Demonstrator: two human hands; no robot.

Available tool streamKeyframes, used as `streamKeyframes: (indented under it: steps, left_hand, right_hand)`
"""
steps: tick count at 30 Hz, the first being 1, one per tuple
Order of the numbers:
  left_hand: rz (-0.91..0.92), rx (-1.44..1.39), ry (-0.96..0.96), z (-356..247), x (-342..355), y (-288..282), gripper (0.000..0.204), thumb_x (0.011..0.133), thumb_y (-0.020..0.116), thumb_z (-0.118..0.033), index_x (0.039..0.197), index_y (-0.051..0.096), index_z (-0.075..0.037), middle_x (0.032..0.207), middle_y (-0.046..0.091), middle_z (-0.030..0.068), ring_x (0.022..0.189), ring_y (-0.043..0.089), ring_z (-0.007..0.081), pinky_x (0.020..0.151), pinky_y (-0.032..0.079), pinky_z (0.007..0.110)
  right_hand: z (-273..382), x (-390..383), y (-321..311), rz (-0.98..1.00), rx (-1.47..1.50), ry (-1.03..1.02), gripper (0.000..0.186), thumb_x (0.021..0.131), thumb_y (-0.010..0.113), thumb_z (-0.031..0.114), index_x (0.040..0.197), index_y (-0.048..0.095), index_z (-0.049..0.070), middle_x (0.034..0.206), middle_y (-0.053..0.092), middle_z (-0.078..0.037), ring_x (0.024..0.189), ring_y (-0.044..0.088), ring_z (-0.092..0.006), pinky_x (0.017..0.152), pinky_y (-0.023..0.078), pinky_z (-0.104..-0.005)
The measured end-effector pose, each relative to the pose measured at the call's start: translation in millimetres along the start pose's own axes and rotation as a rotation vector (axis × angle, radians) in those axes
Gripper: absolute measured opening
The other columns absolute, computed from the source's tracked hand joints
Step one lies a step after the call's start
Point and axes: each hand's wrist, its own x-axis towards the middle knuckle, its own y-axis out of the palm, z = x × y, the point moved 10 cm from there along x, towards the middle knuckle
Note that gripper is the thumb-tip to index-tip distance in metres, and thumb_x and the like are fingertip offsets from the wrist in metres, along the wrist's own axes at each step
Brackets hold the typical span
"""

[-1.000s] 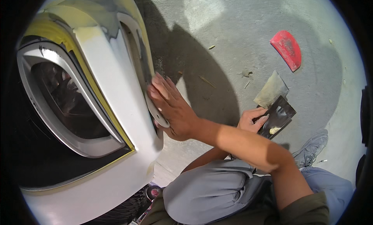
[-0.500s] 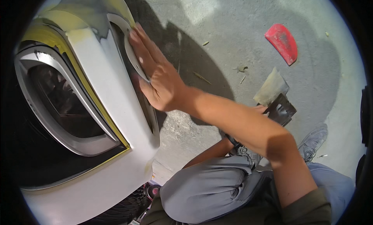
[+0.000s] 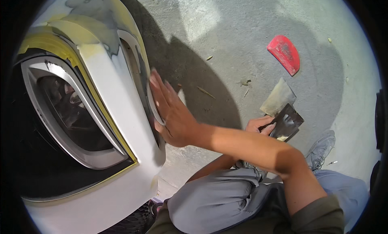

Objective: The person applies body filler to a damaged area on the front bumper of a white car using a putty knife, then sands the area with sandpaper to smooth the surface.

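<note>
My right arm crosses over to the left. My right hand [image 3: 174,112] lies with its fingers stretched flat along the side opening of a pale, patchy car bumper [image 3: 115,108]. Under the palm and fingers, a thin pale sheet [image 3: 157,112] shows only its edge. My left hand [image 3: 260,124], partly behind the right forearm, pinches a dark putty spreader [image 3: 289,120] with a yellowish dab near its lower edge. A pale translucent scraper [image 3: 279,97] shows just beyond the fingers; I cannot tell whether it is held too.
A red half-round spreader [image 3: 285,55] lies on the concrete floor [image 3: 238,23] at the right. Bits of debris [image 3: 206,92] are scattered there. Yellow masking tape [image 3: 103,108] borders a black panel and a silver lamp frame [image 3: 36,92]. My knee [image 3: 206,197] and shoe [image 3: 321,149] are close by.
My right hand has slid down along the bumper opening toward me, the thin pale sheet moving with it. My left hand's fingers now show more. The view has shifted slightly.
</note>
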Motion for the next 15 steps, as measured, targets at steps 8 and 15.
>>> streamKeyframes:
  steps: [8, 15]
  left_hand:
    - [-0.017, 0.018, 0.077, 12, -5, -5, 0.033, 0.104, 0.065, -0.017, 0.13, 0.066, 0.003, 0.112, 0.072, 0.0083, 0.096, 0.064, 0.0139, 0.085, 0.051, 0.03]
    - [-0.255, 0.069, 0.036, -8, -8, -8, 0.038, 0.104, 0.063, -0.017, 0.139, 0.062, -0.001, 0.125, 0.068, 0.0096, 0.113, 0.062, 0.0196, 0.097, 0.048, 0.032]
  right_hand:
    - [4, -2, 10, 0.155, -0.045, 0.138, 0.096, 0.096, 0.052, 0.013, 0.165, -0.015, 0.008, 0.172, -0.005, -0.026, 0.158, 0.008, -0.0462, 0.125, 0.016, -0.065]
    - [0, 25, -17, -0.017, -0.15, 0.06, 0.1, 0.085, 0.055, 0.003, 0.162, -0.008, -0.006, 0.172, -0.008, -0.025, 0.157, 0.015, -0.0458, 0.126, 0.019, -0.0611]
